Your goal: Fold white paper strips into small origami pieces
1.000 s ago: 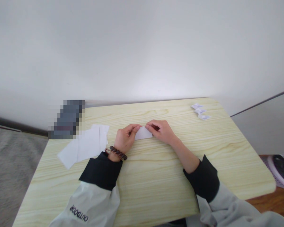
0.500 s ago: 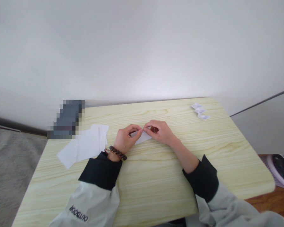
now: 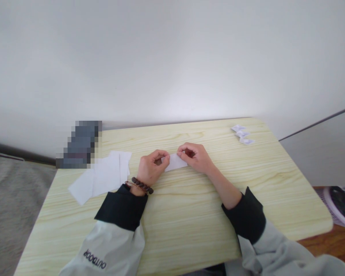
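A small white piece of paper (image 3: pixel 175 162) lies at mid-table between my hands, its far edge running from one set of fingertips to the other. My left hand (image 3: pixel 153 165) pinches its left end between thumb and forefinger. At the far right part of that edge, my right hand (image 3: pixel 196 157) has thumb and fingers closed on the paper. Whether it is one layer or folded I cannot tell. Left of my left hand lie several white paper sheets (image 3: pixel 106 176), overlapping one another. Three small folded paper pieces (image 3: pixel 242 134) sit in a row at the back right.
A dark, pixelated flat object (image 3: pixel 80 143) lies at the table's back left corner. The wooden table (image 3: pixel 189 222) stands against a white wall (image 3: pixel 172 61). On the floor to the right is a pink basket (image 3: pixel 330 207) with dark contents.
My fingertips have moved apart along the paper's far edge, the left to the left and the right to the right. More of the paper shows between them.
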`<state>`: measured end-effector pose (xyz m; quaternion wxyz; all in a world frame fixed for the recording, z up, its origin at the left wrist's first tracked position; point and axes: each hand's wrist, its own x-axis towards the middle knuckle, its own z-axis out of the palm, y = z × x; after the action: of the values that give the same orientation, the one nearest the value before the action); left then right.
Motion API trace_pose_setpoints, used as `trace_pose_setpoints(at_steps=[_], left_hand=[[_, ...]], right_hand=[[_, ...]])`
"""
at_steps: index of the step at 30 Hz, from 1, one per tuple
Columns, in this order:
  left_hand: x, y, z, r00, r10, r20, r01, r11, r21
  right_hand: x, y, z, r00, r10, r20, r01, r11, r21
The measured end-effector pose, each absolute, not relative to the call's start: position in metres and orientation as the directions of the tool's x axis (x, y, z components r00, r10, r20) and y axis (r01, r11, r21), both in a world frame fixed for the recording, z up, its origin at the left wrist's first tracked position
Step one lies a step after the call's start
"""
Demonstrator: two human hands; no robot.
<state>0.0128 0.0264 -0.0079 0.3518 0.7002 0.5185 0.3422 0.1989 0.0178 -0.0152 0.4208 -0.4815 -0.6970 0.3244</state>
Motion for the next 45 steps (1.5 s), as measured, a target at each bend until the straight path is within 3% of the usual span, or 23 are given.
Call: trace_pose_setpoints(at_steps=[8,21,26,35,45], left_hand=[[0.007,0.030,-0.006,0.085,0.994,0.065,0.524,-0.100,0.846],[0.012,0.028,-0.008,0.171,0.985,0.027,0.425,-0.098,0.900],[0.011,0.028,-0.009,0.165,0.985,0.044,0.437,-0.114,0.892],[0.012,0.029,-0.008,0.120,0.993,-0.002,0.402,-0.047,0.914],[0.011,0.029,-0.008,0.238,0.966,0.099,0.445,-0.199,0.873]], right_hand=[[0.205,0.023,-0.019,0.015,0.982,0.190,0.132,0.186,-0.974],[0.203,0.018,-0.011,-0.224,0.947,0.230,0.338,0.297,-0.893],[0.202,0.019,-0.013,-0.200,0.948,0.248,0.406,0.310,-0.860],[0.206,0.022,-0.019,-0.015,0.974,0.227,0.298,0.221,-0.929],[0.202,0.021,-0.014,-0.181,0.957,0.226,0.443,0.285,-0.850]])
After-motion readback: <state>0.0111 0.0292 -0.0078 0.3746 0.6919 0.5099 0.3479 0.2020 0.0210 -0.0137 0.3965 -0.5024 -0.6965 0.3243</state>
